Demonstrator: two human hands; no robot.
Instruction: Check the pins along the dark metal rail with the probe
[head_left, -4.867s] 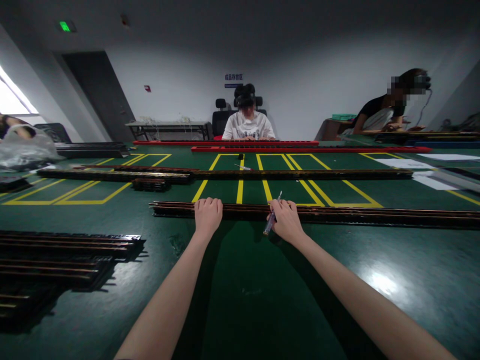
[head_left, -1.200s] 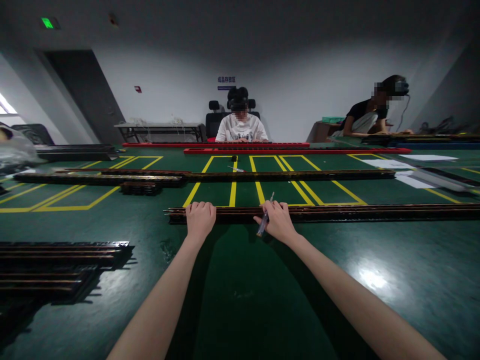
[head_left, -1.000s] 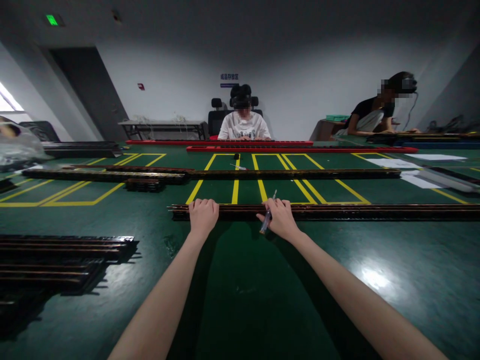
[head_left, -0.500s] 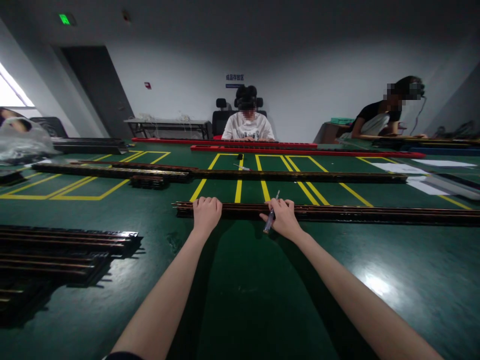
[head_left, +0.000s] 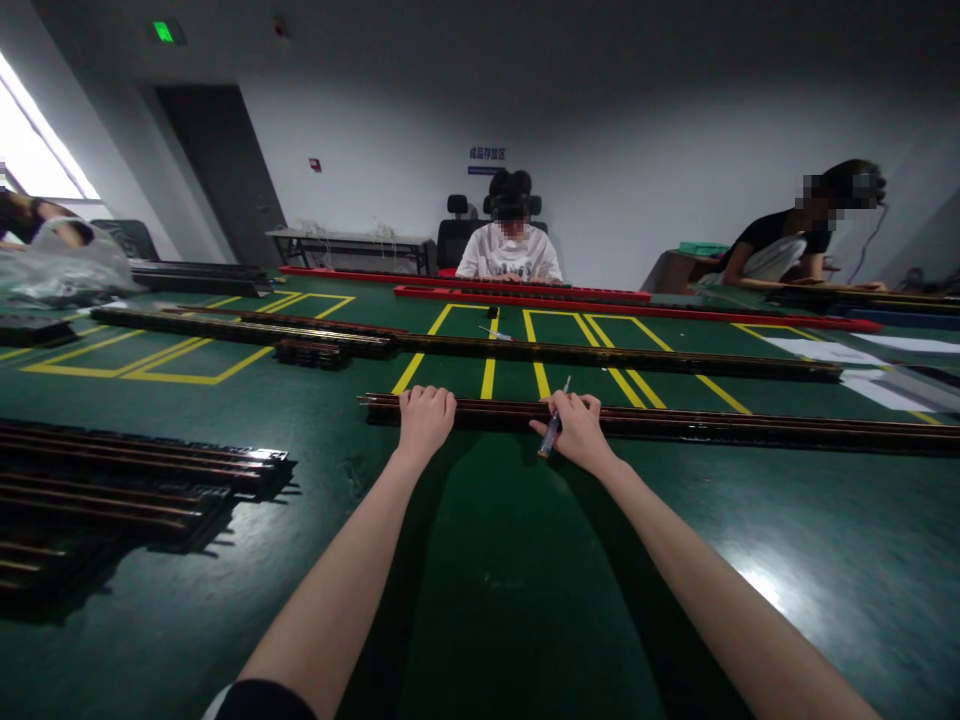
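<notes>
Green table (head_left: 495, 560); long dark rail (head_left: 660, 424) lying crosswise under both hands.
Left hand (head_left: 426, 418) closed over rail, presumably steadying it; right hand (head_left: 579, 430) half-curled round screwdriver (head_left: 551, 437), tool held aslant, apparently to brace rail too.

On the tabletop (head_left: 510, 570), the strip bundle (head_left: 660, 423) under my left grip (head_left: 427, 416) and right grip (head_left: 577, 428), screwdriver (head_left: 551, 437) in the latter, lies at twelve o'clock, another strip (head_left: 525, 351) behind it, stacked strips (head_left: 105, 500) at ten, paper sheets (head_left: 825, 350) at two.
</notes>
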